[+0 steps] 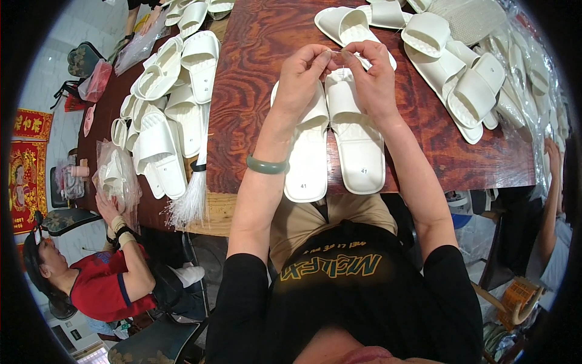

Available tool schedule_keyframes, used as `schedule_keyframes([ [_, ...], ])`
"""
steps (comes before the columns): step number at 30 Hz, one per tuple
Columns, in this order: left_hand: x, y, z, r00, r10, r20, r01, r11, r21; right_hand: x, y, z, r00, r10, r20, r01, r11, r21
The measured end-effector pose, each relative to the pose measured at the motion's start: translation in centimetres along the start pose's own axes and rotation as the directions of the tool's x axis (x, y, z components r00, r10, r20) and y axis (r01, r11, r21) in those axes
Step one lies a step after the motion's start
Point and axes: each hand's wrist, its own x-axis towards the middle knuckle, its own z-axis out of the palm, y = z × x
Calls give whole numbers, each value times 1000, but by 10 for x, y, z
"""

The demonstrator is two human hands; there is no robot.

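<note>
A pair of white slippers lies side by side in front of me, heels toward me: the left slipper [306, 161] and the right slipper [359, 151]. Over their toe ends, my left hand [303, 79] and my right hand [373, 79] come close together. Both are closed, thumbs pinched against fingers. A thin pale strand [337, 52] runs between the fingertips; its full length is hard to make out. My wrists hang above the slippers' straps, and part of the toes is hidden behind the hands.
White slippers lie piled at the left [160, 142] and right [476, 97]. A bundle of white strands [189, 197], banded in black, hangs at the wooden table's [242, 121] left edge. A person in red [112, 279] handles bagged slippers [114, 173]; another person's arm [550, 194] shows far right.
</note>
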Motion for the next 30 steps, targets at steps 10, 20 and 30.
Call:
schedule_keyframes([
  [10, 0, 0, -1, 1000, 1, -4, -1, 1000, -2, 1, -3, -1, 999, 44, -7, -44, 998, 40],
  [20, -1, -1, 0, 1000, -7, 23, 8, 999, -37, -1, 3, 3, 994, 104, 17, -106, 977, 187],
  [30, 0, -2, -2, 1000, -3, 23, 4, 1000, -26, 1, 6, 3, 984, 175, 18, -173, 947, 269],
])
